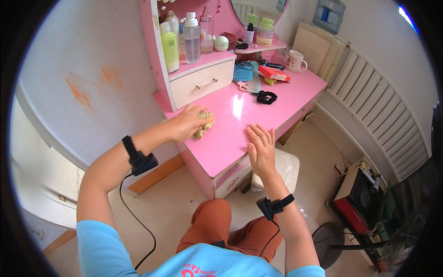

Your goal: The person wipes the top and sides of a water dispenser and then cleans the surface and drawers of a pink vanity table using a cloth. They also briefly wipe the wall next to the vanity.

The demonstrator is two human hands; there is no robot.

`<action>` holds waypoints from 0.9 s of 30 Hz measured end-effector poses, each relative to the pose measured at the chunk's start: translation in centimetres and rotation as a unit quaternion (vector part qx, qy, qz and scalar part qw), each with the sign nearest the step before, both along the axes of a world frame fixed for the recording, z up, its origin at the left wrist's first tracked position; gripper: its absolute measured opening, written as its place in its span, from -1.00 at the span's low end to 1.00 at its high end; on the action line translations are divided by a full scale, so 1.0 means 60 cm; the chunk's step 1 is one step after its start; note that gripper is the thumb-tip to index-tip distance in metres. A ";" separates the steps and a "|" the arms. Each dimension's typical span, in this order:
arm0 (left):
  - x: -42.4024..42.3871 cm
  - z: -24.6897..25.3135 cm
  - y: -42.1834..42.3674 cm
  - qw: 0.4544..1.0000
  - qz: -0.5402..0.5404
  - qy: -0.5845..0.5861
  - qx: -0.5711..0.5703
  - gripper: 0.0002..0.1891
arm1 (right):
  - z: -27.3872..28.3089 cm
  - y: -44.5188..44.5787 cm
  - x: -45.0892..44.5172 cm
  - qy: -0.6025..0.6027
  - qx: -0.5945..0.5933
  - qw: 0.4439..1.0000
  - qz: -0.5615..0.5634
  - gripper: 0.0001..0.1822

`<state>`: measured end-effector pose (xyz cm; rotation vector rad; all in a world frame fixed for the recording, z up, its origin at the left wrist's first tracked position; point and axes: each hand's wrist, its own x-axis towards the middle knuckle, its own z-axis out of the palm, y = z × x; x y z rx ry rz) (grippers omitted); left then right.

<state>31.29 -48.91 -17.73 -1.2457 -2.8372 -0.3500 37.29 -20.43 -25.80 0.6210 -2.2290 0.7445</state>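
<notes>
My left hand is slightly blurred and grips a crumpled yellow-green cloth. It presses the cloth to the pink top of a dressing table, near the left edge and just before the white drawer. Palm down with fingers stretched out, my right hand lies at the table's front edge and holds nothing. Beyond the hands, a black hair scrunchie and pink-handled scissors lie on the tabletop.
Several bottles, among them a green one, line the shelf above the drawer. A red box and a white mug stand farther back. A plastic-covered stool is under the front edge. To the right are a radiator and a fan base.
</notes>
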 end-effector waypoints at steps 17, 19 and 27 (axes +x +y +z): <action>0.035 -0.034 -0.066 0.991 0.022 0.080 0.104 -0.46 | 0.004 -0.006 0.004 -0.005 0.006 1.000 -0.009 -0.58; 0.061 -0.042 -0.075 0.984 0.034 0.104 0.139 -0.50 | 0.002 -0.007 0.004 -0.004 0.001 1.000 -0.009 -0.58; 0.107 -0.084 -0.062 0.925 0.158 0.221 0.265 -0.57 | 0.003 -0.010 0.004 -0.009 0.003 1.000 -0.009 -0.58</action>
